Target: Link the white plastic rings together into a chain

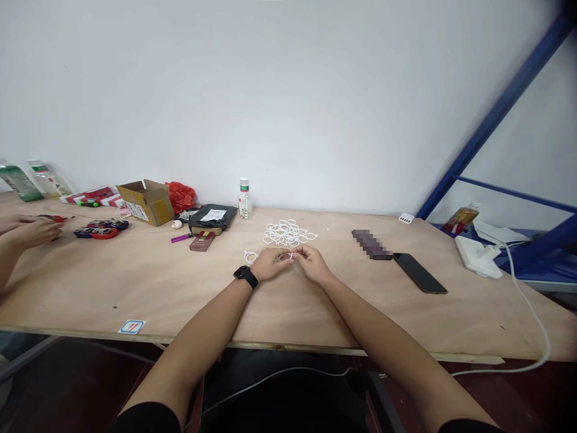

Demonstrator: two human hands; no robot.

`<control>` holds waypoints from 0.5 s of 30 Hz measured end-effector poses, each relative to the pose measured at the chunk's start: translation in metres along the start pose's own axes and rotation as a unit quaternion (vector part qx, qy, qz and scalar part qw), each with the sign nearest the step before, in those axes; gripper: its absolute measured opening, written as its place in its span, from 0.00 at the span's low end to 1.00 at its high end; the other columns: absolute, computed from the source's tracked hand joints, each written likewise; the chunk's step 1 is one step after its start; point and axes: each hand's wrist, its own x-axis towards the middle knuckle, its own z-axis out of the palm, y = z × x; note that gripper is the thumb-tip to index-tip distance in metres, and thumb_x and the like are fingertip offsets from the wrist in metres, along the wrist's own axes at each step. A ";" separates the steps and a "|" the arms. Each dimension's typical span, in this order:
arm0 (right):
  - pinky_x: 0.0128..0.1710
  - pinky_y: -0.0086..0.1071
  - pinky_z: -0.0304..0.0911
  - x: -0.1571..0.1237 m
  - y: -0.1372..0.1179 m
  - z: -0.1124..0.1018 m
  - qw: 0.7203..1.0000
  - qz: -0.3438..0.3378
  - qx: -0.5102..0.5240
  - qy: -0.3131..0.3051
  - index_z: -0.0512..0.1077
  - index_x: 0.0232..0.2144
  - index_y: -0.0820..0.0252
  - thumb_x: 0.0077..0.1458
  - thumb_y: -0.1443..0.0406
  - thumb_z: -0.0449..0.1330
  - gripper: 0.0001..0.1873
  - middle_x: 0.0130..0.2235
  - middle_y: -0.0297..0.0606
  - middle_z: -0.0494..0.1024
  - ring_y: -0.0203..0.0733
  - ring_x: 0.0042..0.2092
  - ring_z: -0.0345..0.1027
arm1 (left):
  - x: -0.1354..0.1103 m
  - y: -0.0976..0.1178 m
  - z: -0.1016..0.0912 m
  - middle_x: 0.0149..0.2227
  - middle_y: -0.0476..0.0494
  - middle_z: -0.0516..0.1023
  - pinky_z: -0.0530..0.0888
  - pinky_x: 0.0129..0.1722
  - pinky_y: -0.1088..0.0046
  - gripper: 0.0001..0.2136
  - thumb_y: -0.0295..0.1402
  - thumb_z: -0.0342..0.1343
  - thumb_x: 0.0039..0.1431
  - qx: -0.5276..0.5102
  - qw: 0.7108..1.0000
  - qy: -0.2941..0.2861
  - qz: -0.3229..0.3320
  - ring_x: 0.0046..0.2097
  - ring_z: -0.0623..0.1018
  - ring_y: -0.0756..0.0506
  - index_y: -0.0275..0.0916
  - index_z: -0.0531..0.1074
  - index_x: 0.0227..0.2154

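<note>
Between my two hands is a white plastic ring (285,257) with a small clasp or eyelet. My left hand (268,263), with a black watch on its wrist, is closed on the ring's left side. The fingertips of my right hand (312,263) pinch the ring's right end. Just beyond my hands lies a loose pile of several similar white rings (285,231). One separate white ring (250,257) rests on the wooden table (189,294) to the left of my left hand. My fingers partly hide the held ring.
Left of the pile are a dark red box (202,241), a black package (214,218) and an open cardboard box (151,203). A bottle (244,198) stands by the wall. A phone (420,273) and white power strip (478,257) lie right. Another person's hands (33,231) are far left.
</note>
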 end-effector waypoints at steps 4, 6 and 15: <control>0.40 0.33 0.65 0.003 0.007 0.002 1.000 -0.014 -0.005 -0.014 0.72 0.35 0.59 0.55 0.58 0.57 0.11 0.35 0.36 0.78 0.40 0.37 0.72 | 0.001 0.001 -0.002 0.38 0.46 0.80 0.70 0.41 0.72 0.17 0.43 0.50 0.61 0.015 1.000 -0.008 0.006 0.38 0.76 0.46 0.40 0.75 0.45; 0.41 0.33 0.65 0.008 0.012 0.001 0.999 -0.016 -0.024 -0.022 0.72 0.39 0.59 0.56 0.58 0.57 0.13 0.35 0.36 0.78 0.40 0.38 0.72 | 0.001 0.000 -0.004 0.40 0.45 0.80 0.69 0.45 0.69 0.16 0.43 0.49 0.61 0.067 0.998 -0.009 -0.012 0.41 0.76 0.45 0.42 0.75 0.45; 0.49 0.34 0.60 0.045 0.043 -0.023 0.919 0.031 -0.391 0.035 0.68 0.54 0.57 0.59 0.65 0.54 0.21 0.52 0.44 0.71 0.44 0.51 0.65 | -0.004 -0.014 -0.010 0.47 0.39 0.74 0.62 0.52 0.55 0.16 0.38 0.56 0.48 0.245 0.957 -0.084 -0.132 0.52 0.69 0.35 0.43 0.75 0.42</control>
